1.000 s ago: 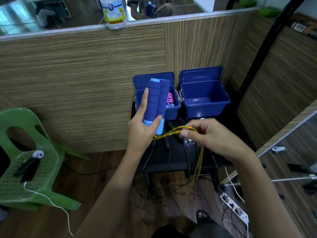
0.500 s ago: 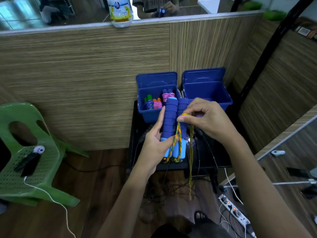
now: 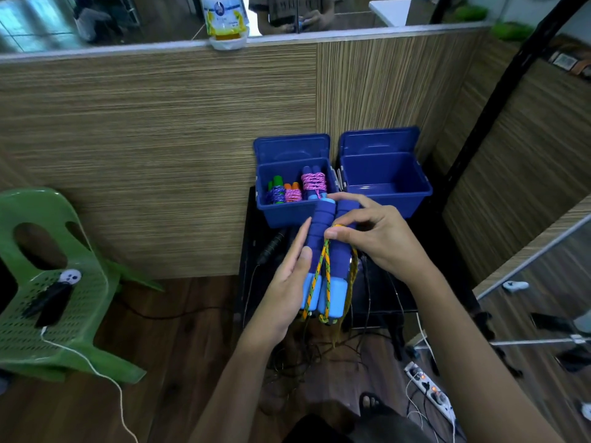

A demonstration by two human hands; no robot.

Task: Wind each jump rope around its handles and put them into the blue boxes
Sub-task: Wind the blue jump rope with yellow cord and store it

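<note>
Left hand [image 3: 289, 279] grips blue handles [image 3: 329, 251] upright; right hand [image 3: 377, 238] pinches rope [image 3: 323, 270] against them.

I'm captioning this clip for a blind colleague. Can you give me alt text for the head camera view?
A person's left hand holds two blue foam handles together while the right hand pinches the yellow-orange rope against them. Behind stand two open blue boxes: the left box holds wound ropes, the right box looks empty.
</note>
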